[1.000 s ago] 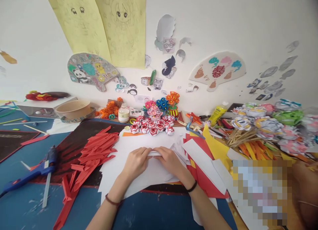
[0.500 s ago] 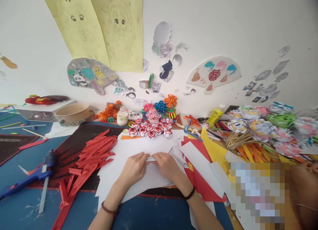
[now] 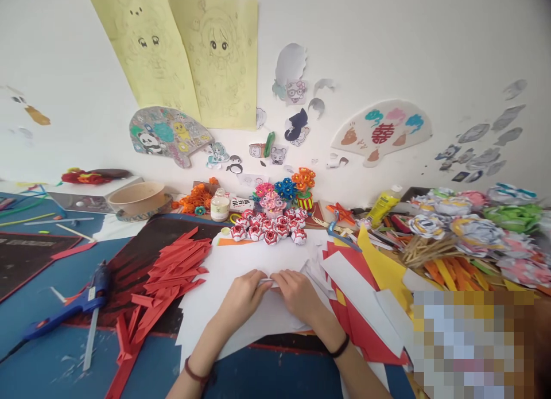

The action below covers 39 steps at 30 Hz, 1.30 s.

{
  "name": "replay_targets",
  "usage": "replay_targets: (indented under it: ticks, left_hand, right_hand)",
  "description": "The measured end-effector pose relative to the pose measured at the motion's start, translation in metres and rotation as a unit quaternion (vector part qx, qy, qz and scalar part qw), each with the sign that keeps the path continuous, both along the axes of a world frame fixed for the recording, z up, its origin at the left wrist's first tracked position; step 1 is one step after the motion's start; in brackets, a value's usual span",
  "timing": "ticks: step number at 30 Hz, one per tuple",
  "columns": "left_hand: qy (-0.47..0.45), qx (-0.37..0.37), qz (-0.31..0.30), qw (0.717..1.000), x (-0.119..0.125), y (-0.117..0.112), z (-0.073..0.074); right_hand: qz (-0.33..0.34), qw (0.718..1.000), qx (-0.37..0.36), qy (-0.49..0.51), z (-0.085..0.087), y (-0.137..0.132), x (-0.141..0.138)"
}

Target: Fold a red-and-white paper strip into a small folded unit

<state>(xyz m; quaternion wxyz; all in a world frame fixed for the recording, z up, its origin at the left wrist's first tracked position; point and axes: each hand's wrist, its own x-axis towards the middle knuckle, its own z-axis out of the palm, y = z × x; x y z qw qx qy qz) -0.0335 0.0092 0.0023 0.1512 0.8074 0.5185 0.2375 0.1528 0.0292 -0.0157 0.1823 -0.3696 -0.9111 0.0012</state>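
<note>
My left hand (image 3: 246, 295) and my right hand (image 3: 294, 294) meet over white paper sheets (image 3: 206, 307), fingers closed and fingertips nearly touching. Between them they pinch a narrow white paper strip (image 3: 269, 280), mostly covered by the fingers. Just beyond the hands stand several red-and-white paper roses (image 3: 271, 233). Left of the sheets lies a heap of folded red paper strips (image 3: 176, 267). To the right, red paper (image 3: 365, 336) lies beneath a long white strip (image 3: 361, 295).
A blue glue gun (image 3: 97, 290) rests at the left, with a beige bowl (image 3: 135, 197) behind it. A glue jar (image 3: 219, 205) and a yellow bottle (image 3: 385, 205) stand near the wall. Paper flowers (image 3: 473, 227) crowd the right. A blurred patch hides the lower right corner.
The whole view has shifted, so things appear a little farther right and lower. Both hands still pinch the white strip, with the left thumb now showing more along it.
</note>
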Motion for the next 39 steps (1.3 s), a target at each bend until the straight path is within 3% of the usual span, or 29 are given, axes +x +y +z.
replay_targets:
  ticks: [21,25,30,34,39]
  left_hand:
    - [-0.045,0.029,0.034,0.998,0.004,0.003,-0.004]
    - [-0.084,0.036,0.014,0.996,0.003,0.013,0.004]
    - [-0.014,0.08,-0.038,0.996,-0.006,0.033,0.013]
    - [0.083,0.114,-0.013,0.99,-0.009,0.041,0.003]
    - [0.113,0.12,-0.027,0.986,-0.008,0.043,-0.016]
  right_hand:
    - [0.001,0.998,-0.01,0.067,-0.001,0.006,-0.002]
    - [-0.03,0.995,-0.019,0.09,0.007,0.017,-0.002]
    - [-0.053,0.99,-0.028,0.131,0.013,0.032,-0.007]
    - [-0.057,0.987,-0.052,0.141,0.008,0.035,-0.01]
    - [-0.059,0.977,-0.097,0.182,0.0,0.033,-0.01]
